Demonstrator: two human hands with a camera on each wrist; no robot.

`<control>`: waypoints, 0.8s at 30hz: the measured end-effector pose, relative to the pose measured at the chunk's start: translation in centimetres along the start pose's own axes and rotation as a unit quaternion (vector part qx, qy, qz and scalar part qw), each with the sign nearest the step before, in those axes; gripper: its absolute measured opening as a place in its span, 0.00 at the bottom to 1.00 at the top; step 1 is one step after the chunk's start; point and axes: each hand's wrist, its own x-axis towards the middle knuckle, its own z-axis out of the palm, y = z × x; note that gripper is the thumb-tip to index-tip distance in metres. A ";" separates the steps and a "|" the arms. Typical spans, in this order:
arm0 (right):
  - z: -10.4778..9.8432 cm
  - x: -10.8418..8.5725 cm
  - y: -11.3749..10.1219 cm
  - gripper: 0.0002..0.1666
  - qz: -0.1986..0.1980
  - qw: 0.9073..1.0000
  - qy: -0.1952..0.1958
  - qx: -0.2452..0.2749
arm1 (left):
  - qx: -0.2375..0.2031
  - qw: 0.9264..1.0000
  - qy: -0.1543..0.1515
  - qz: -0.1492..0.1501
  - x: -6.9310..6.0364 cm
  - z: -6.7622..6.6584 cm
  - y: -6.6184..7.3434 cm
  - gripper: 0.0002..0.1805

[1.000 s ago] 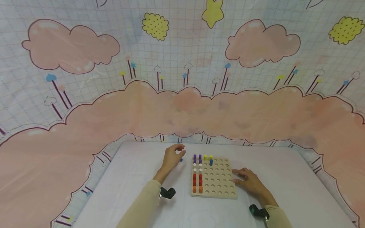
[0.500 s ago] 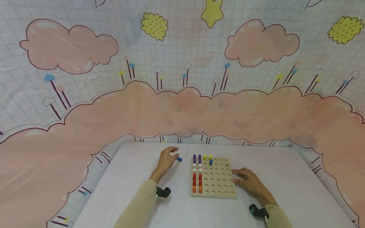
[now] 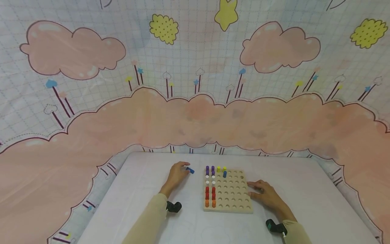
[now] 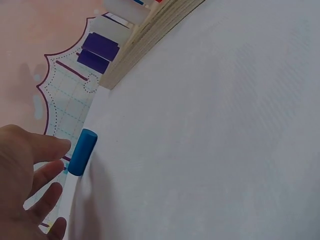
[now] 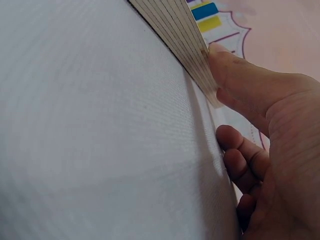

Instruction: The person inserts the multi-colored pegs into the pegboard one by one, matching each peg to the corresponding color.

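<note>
A blue peg [image 3: 190, 170] lies on the white tabletop left of a wooden pegboard [image 3: 233, 196]. My left hand [image 3: 176, 176] is beside this peg, fingers loosely bent and spread. In the left wrist view the thumb tip is very close to the blue peg [image 4: 82, 152]; whether they touch I cannot tell. Purple, white, red and orange pegs fill the board's two left columns; two yellow pegs [image 3: 218, 169] and another blue peg [image 3: 224, 174] stand farther right. My right hand [image 3: 268, 195] rests its fingertips against the board's right edge [image 5: 195, 55].
White cloth [image 3: 304, 189] covers the table. Behind it hangs a patterned curtain [image 3: 195, 118] with pink clouds. Small black cameras [image 3: 174, 206] sit at both wrists. Many holes in the board hold no peg.
My left hand has drawn back leftward and a little lower, its fingers parting. The blue peg beside it shows more fully now. The right hand stays at the board.
</note>
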 end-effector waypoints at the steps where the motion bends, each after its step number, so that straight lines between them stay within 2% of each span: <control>1: 0.0 0.0 0.0 0.28 -0.001 1.000 0.002 -0.001 | 0.004 1.000 -0.001 0.006 0.0 0.1 -0.1 0.16; 11: 0.4 0.1 0.3 0.28 0.005 1.000 0.005 -0.004 | 0.039 0.999 -0.022 0.006 0.0 0.7 -0.1 0.18; 24: 0.2 -0.1 0.2 0.29 -0.003 1.000 0.005 -0.013 | 0.093 0.995 0.000 0.031 -0.1 1.6 -0.4 0.13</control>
